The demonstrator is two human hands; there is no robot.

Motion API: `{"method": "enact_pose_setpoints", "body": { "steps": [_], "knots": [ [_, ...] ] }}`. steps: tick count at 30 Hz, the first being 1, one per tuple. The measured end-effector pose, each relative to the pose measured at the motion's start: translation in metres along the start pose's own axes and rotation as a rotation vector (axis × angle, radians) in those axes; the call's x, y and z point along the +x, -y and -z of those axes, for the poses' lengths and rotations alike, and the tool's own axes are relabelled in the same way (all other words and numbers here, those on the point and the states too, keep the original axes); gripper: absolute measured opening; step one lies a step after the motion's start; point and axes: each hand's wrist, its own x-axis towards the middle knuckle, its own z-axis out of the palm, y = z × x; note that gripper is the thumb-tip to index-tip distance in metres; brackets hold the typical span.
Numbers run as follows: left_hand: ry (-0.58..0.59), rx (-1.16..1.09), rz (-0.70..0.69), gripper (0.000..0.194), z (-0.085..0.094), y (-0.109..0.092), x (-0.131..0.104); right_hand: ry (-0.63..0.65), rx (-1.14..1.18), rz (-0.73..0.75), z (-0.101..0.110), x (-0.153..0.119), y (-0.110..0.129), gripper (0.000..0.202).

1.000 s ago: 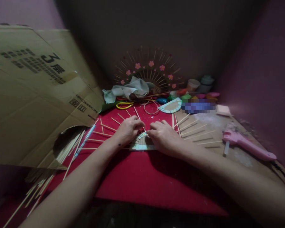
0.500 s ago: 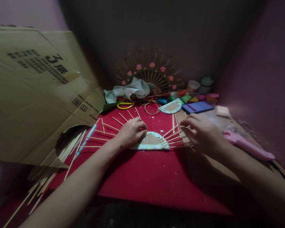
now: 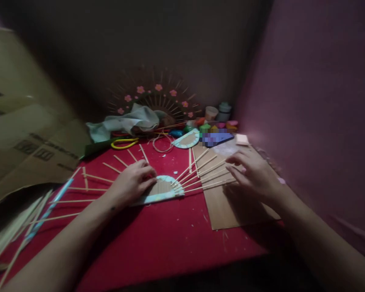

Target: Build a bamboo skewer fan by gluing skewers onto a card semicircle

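Note:
A cardboard half-circle point(image 3: 163, 186) with a pale patterned rim lies on the red tabletop, thin wooden sticks fanning out from both sides. My left hand point(image 3: 136, 180) rests on its left part, fingers curled and pressed down on it; the fingertips are partly hidden. To the right, several sticks point(image 3: 197, 170) spread from the half-circle over a flat cardboard sheet point(image 3: 222, 207). Just past their outer ends is my right hand point(image 3: 251, 170), thumb and fingers apart, with nothing visible between them.
A large cardboard box point(image 3: 27, 121) stands left, near loose sticks point(image 3: 21, 223). Behind are yellow-handled scissors point(image 3: 124, 143), a second half-circle point(image 3: 187, 139), a phone point(image 3: 217, 138), a crumpled cloth point(image 3: 134, 119), a cup point(image 3: 211, 113) and a flower-decorated stick fan point(image 3: 158, 95).
The view has swung right, so things sit further left. My right hand has drawn away from the stick ends and its fingers have spread. My left hand stays on the half-circle.

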Motion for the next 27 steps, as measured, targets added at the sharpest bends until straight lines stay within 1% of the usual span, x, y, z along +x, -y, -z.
{"method": "enact_pose_setpoints", "body": {
  "steps": [2, 5, 7, 9, 11, 15, 17, 20, 23, 25, 27],
  "knots": [
    [0.004, -0.022, 0.008, 0.025, -0.001, 0.003, 0.002, 0.01, -0.078, -0.114, 0.014, -0.014, -0.019, 0.013],
    [0.022, -0.039, 0.032, 0.028, -0.001, 0.004, 0.005, 0.092, -0.244, -0.252, 0.028, -0.038, -0.044, 0.029],
    [0.033, -0.037, 0.041, 0.028, -0.001, 0.003, 0.005, 0.178, -0.329, -0.313, 0.032, -0.051, -0.057, 0.036],
    [0.033, -0.033, 0.04, 0.027, -0.001, 0.001, 0.006, 0.253, -0.358, -0.339, 0.03, -0.06, -0.064, 0.039],
    [0.024, -0.034, 0.04, 0.026, 0.0, 0.0, 0.006, 0.278, -0.346, -0.336, 0.027, -0.065, -0.068, 0.041],
    [0.011, -0.045, 0.046, 0.025, 0.001, -0.002, 0.006, 0.263, -0.315, -0.322, 0.019, -0.067, -0.07, 0.046],
    [0.01, -0.05, 0.052, 0.025, 0.001, -0.003, 0.007, 0.268, -0.344, -0.346, 0.016, -0.067, -0.072, 0.045],
    [0.021, -0.066, 0.067, 0.025, 0.002, -0.005, 0.006, 0.311, -0.394, -0.407, 0.013, -0.064, -0.075, 0.045],
    [0.011, -0.087, 0.064, 0.029, 0.006, -0.006, 0.003, 0.345, -0.391, -0.45, 0.013, -0.061, -0.076, 0.039],
    [-0.031, -0.098, 0.056, 0.032, 0.01, -0.007, 0.001, 0.335, -0.376, -0.49, 0.015, -0.058, -0.074, 0.032],
    [-0.085, -0.115, 0.054, 0.031, 0.012, -0.007, -0.001, 0.336, -0.33, -0.539, 0.019, -0.054, -0.069, 0.024]
  ]
}}
